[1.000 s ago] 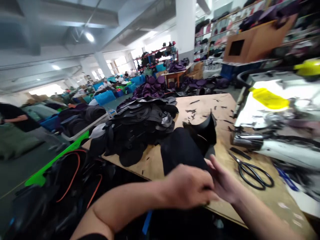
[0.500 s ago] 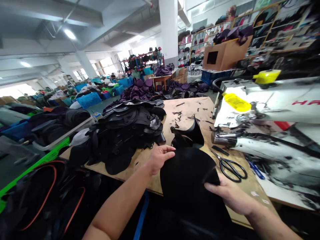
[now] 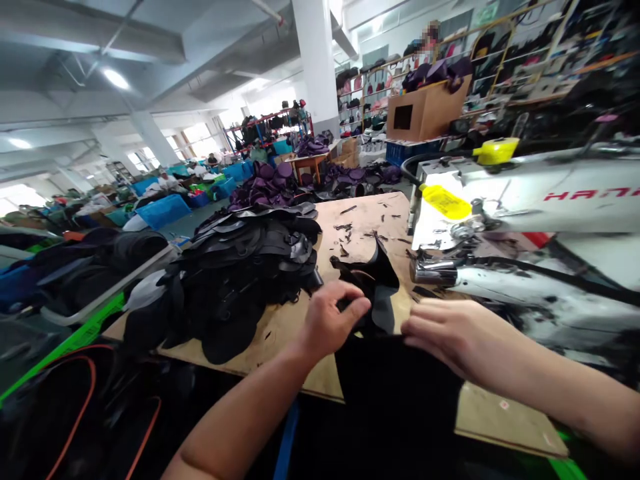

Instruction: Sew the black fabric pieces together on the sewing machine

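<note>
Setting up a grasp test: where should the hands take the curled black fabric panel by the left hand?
Probably pinch its raised pointed edge from above, fingers either side. That edge stands up off the plywood table, so it is open to approach, while the panel is crowded lower down by the left hand and the large flat black piece.

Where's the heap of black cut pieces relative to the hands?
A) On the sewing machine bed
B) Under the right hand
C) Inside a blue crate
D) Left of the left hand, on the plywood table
D. The heap of black cut pieces sits on the plywood table, left of the left hand; the right hand is farther right.
</note>
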The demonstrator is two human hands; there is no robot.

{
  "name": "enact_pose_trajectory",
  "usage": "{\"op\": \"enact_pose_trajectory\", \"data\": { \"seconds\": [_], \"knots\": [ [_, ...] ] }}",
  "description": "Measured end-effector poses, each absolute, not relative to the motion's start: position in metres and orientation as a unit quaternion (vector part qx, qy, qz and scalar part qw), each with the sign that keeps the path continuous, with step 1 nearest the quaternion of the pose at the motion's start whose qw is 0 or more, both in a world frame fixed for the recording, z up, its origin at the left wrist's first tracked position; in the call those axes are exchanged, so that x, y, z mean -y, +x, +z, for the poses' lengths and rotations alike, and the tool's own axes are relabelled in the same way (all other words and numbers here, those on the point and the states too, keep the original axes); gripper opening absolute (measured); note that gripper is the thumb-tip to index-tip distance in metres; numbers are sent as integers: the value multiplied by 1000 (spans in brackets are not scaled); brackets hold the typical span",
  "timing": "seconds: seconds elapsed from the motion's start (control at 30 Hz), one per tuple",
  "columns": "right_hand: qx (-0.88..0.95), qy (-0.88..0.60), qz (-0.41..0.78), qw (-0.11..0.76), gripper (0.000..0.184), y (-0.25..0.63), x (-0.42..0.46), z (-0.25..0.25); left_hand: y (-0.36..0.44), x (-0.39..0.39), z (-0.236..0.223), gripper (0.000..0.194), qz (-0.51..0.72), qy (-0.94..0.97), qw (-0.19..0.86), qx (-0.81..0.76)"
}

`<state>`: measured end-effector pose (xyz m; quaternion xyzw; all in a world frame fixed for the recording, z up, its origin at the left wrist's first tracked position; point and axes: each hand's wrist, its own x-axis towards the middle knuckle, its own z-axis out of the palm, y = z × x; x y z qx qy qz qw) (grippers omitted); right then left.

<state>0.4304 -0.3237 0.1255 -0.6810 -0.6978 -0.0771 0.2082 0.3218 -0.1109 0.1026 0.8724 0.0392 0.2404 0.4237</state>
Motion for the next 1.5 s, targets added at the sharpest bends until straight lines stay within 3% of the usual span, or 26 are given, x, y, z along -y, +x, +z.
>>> {"op": "enact_pose_trajectory", "data": {
  "seconds": [0.1,0.17,0.27,0.3,0.47,0.6,0.73,0.93,1.1,1.27,1.37,1.5],
  "knots": [
    [759,-632,-43,149,28,408,332,142,361,90,88,45,369,888,244,-125],
    [782,-608,-17,133,26,395,331,152,390,76,78,53,333,910,197,-149],
    [793,-586,-40,161,25,395,315,162,416,64,77,19,250,936,208,-131],
    [789,-585,-66,175,25,402,308,162,418,63,82,18,240,940,214,-114],
    [710,-660,-180,168,23,468,269,153,386,65,122,17,255,933,254,-1],
    [666,-725,-91,149,29,494,257,143,357,58,138,30,226,913,339,17],
    [644,-741,-89,167,28,484,259,137,343,59,141,18,239,885,398,-36],
    [635,-745,-108,176,26,476,261,138,343,59,152,26,225,922,315,-4],
    [617,-764,-87,167,27,479,265,143,346,46,145,50,187,923,320,106],
    [610,-771,-77,166,27,475,264,147,350,62,143,26,212,895,388,52],
    [609,-771,-81,167,26,472,264,150,353,70,149,30,159,919,361,-4],
    [619,-770,-85,132,35,479,271,154,355,68,157,17,98,940,327,5]
  ]
}}
